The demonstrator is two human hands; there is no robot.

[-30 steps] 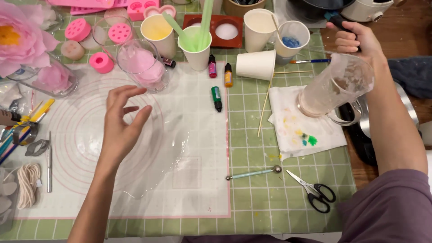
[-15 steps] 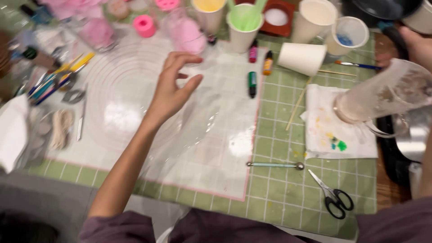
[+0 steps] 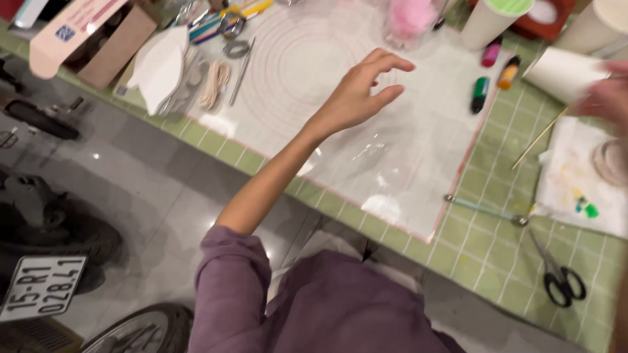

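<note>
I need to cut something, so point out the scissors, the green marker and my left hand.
scissors (image 3: 557, 274), head view, on the blades' pivot.
green marker (image 3: 480, 93), head view, on the middle of its barrel.
left hand (image 3: 358, 96), head view, on the back of the hand.

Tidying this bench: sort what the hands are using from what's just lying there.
In use:
left hand over the clear mat
right hand, blurred, by the paper cup and stained towel

Lying about:
scissors
markers
string
cardboard box
</note>
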